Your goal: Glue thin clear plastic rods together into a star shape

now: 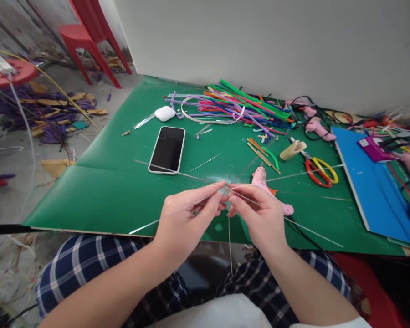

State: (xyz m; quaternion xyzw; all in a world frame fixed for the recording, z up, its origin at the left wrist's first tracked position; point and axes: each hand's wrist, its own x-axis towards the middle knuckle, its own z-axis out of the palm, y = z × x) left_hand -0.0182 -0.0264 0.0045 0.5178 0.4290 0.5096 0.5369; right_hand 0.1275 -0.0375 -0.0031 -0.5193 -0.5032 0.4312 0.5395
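Observation:
Both hands meet over the front of the green table, pinching the middle of a star-like frame of thin clear rods point(314, 232). Several rods spread outward from the fingertips to the left, right and downward. My left hand point(187, 209) is closed at the hub, thumb and index finger together. Opposite it, my right hand point(259, 209) is closed on the same hub. Fingers partly hide the joint, so how the rods meet there cannot be made out. Just behind my right hand lies a pink hot glue gun point(259, 177), partly covered by it.
A phone point(167, 152), a white earbud case point(165, 113) and a bundle of colourful pipe cleaners point(239, 107) lie on the green table point(116, 191). To the right are scissors point(319, 171), a blue board point(372, 182) and a purple box point(377, 148) with cables.

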